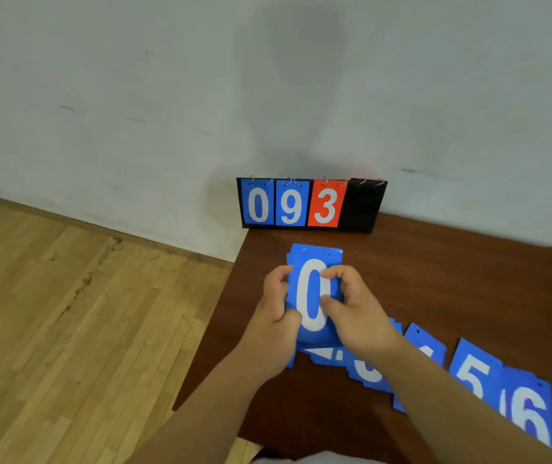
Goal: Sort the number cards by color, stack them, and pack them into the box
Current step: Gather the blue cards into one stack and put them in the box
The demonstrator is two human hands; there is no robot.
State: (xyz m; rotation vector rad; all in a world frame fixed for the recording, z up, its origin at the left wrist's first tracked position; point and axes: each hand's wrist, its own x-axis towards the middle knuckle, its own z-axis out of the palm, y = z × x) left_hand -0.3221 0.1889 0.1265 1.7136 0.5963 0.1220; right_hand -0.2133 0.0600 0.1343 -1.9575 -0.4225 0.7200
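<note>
Blue stack of number cards (313, 296), white 0 on top, held over the dark brown table (435, 279) near its left edge. Gripped on its left side by the left hand (276, 323), fingers curled round the edge; pinched on the right by the right hand (358, 316), thumb across the 0. More blue cards (365, 373) spread below and rightward, among them a 5 card (473, 366) and a 6 card (529, 413). Behind, against the wall, a black flip scoreboard (311, 205) reading 0, 9, 3.
</note>
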